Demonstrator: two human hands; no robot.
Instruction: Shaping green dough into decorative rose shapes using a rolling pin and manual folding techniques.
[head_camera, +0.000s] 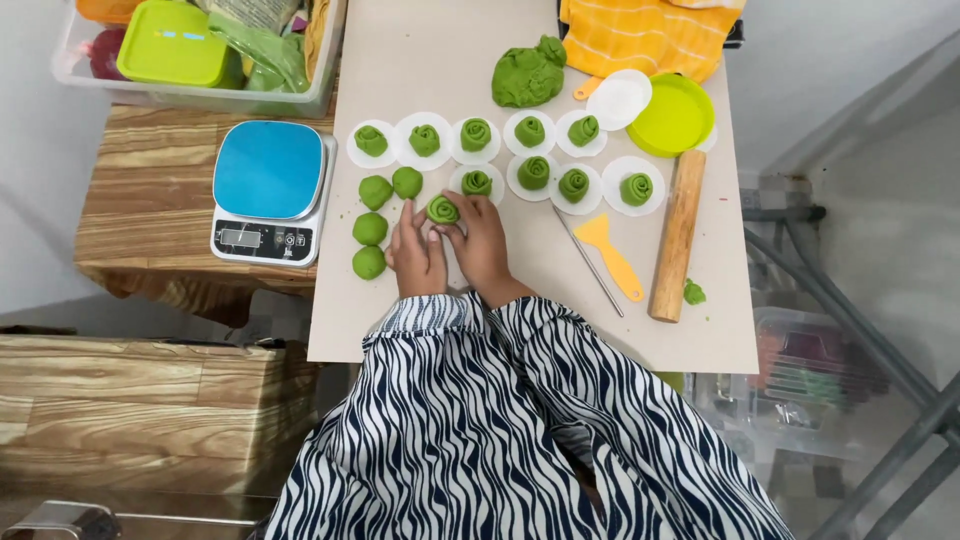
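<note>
A green rose-shaped dough piece (442, 209) rests on the beige board (560, 330), pinched between both my hands. My left hand (415, 255) touches its left side and my right hand (484, 243) its right side. Several finished green dough roses (531, 131) sit on round white papers in two rows just beyond. Several plain green dough balls (369, 229) lie to the left of my left hand. A big lump of green dough (527, 75) sits at the far edge.
A wooden rolling pin (677, 234), an orange scraper (608, 251) and a thin metal stick (589, 263) lie to the right. A lime lid (675, 115) and orange cloth (648, 34) are at the back right. A blue-topped scale (269, 190) and a clear bin (200, 60) stand at the left.
</note>
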